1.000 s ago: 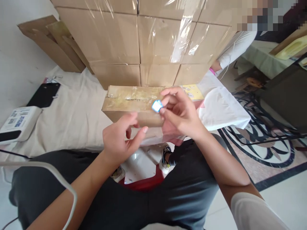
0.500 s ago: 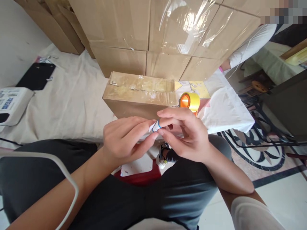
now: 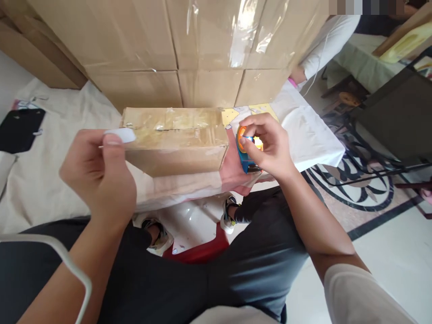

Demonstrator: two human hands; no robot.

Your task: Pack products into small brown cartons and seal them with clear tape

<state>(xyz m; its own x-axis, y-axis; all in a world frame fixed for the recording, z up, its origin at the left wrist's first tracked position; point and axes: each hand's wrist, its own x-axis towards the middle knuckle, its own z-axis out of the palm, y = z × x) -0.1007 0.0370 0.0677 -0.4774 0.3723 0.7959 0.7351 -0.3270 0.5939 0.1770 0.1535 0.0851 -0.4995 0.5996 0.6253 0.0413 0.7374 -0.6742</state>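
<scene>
My left hand is raised at the left, thumb pressed against curled fingers on a small white flat-looking piece. That piece sticks out over the left end of a taped cardboard box. At the right, my right hand has thumb and forefinger closed around a small white-and-blue piece, mostly covered by the fingers. Directly behind that hand stands a blue tape dispenser with an orange-cored roll of yellow tape; whether the hand touches it I cannot tell.
Tall stacked cardboard boxes wrapped in clear film rise behind the low box. A black clipboard-like board lies on the cloth at left. Another person's sleeve shows at upper right. A pale cable crosses the lower left.
My hands, together on a small white-and-blue piece before, have moved apart. The left went left with a white piece; the right moved up towards the tape dispenser. The view has shifted right.
</scene>
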